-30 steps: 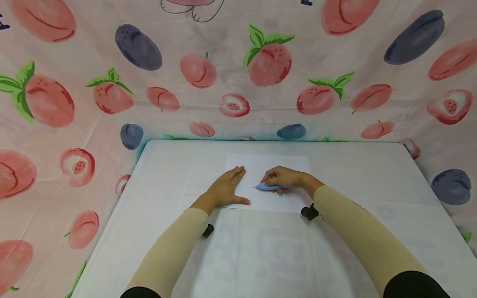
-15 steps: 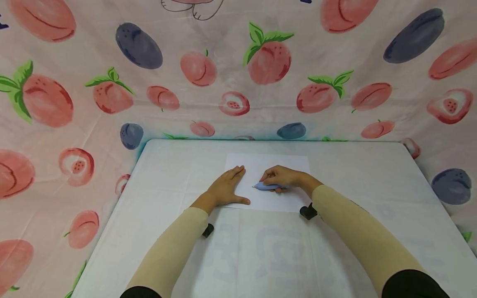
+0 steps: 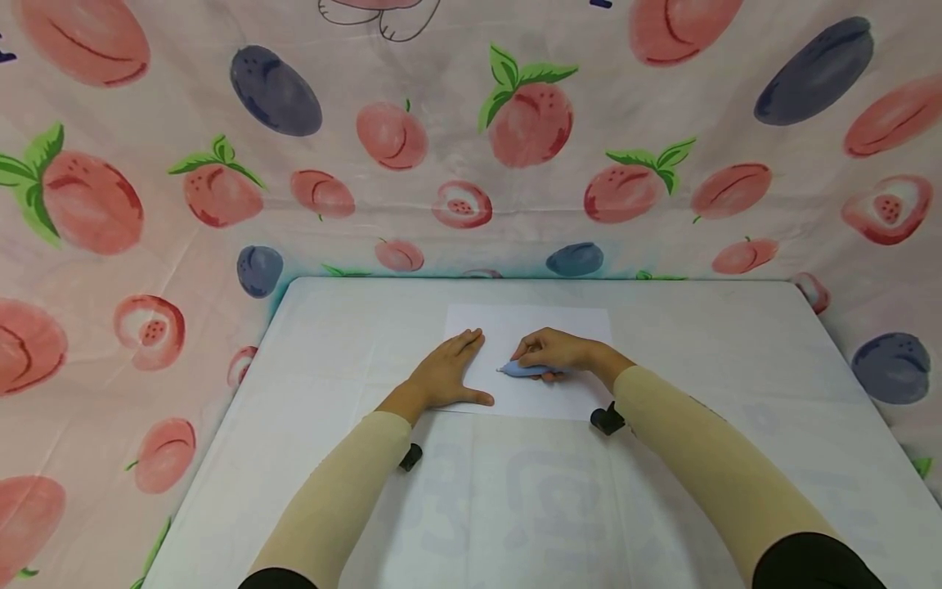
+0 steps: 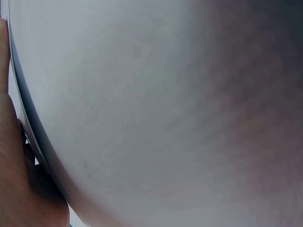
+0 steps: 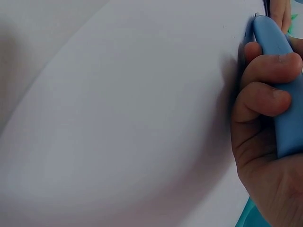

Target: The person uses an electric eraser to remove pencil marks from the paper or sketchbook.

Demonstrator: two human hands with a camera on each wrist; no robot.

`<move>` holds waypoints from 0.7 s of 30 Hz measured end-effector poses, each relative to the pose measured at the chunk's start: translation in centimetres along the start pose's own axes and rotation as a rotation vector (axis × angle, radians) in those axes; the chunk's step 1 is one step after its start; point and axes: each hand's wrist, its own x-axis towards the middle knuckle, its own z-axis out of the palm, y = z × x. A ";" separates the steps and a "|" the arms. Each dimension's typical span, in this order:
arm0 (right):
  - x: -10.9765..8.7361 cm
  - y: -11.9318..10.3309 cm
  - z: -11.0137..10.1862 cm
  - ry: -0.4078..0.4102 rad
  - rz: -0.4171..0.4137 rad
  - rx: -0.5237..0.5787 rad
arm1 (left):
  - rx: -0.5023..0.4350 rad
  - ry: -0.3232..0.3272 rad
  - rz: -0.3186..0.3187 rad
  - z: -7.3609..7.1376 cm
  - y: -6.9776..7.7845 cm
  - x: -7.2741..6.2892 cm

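A sheet of white paper [image 3: 545,401] lies toward the far side of the white table. My left hand [image 3: 446,370] rests on its left part, thumb spread away from the straight fingers. In the left wrist view only part of this hand [image 4: 19,189] shows at the edge. My right hand [image 3: 562,350] grips a thick blue pen-shaped tool [image 3: 524,370] over the middle of the paper. The tool's thin metal tip points left, toward my left hand. In the right wrist view, curled fingers wrap the blue body; whether the tip touches the paper is hard to tell.
The white table [image 3: 309,352] ends at a back edge against a fruit-printed cloth [image 3: 449,147], which also hangs along the left and right sides. Small black wrist cameras [image 3: 607,420] sit under both sleeves.
My right hand has shifted slightly to the left with the blue pen-shaped tool. The left hand and the paper stay where they were.
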 end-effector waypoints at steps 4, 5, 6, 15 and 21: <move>-0.1 -0.1 0.1 0.000 -0.004 -0.009 | 0.006 -0.004 -0.005 0.0 0.1 0.0; -0.1 -0.2 0.1 -0.001 -0.003 -0.012 | 0.006 -0.006 -0.005 0.0 0.1 0.0; -0.1 -0.2 0.1 -0.002 -0.005 -0.015 | 0.006 -0.006 -0.006 0.0 0.1 0.0; 0.0 -0.2 0.2 -0.007 -0.016 -0.025 | 0.013 -0.014 -0.012 0.1 0.2 -0.1; -0.1 -0.1 0.0 -0.008 -0.008 -0.039 | 0.013 -0.008 -0.007 0.0 0.1 0.0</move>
